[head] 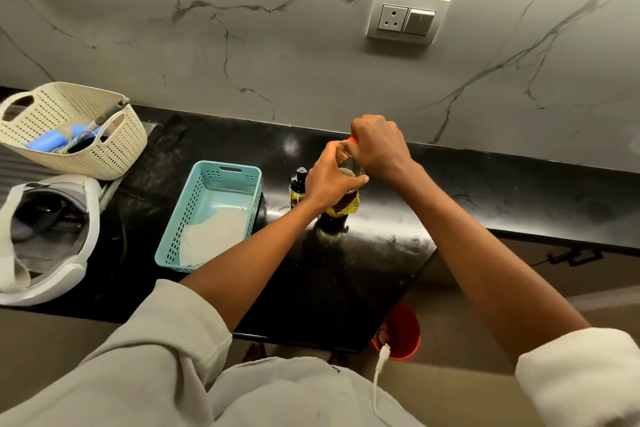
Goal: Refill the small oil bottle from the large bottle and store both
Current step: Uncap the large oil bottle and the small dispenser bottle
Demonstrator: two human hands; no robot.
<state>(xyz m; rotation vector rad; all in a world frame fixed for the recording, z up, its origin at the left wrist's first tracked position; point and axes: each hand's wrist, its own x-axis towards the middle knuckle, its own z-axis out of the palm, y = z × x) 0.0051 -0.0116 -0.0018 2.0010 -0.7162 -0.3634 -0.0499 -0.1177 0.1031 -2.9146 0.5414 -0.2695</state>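
Note:
The large oil bottle (pixel 346 204) stands upright on the black counter (pixel 381 253), clear with yellow oil and a yellow label. My left hand (pixel 329 180) grips its shoulder and neck. My right hand (pixel 377 146) is curled over its red cap (pixel 353 139), most of which is hidden. Just left of it stands the small oil bottle (pixel 298 188), dark-capped with yellow oil inside, touched by neither hand.
A teal plastic basket (pixel 194 218) with a white cloth lies left of the bottles. A cream basket (pixel 114 149) with utensils and a white appliance (pixel 69 236) sit at far left. A wall socket (pixel 407 17) is above. A red bucket (pixel 401 329) stands on the floor.

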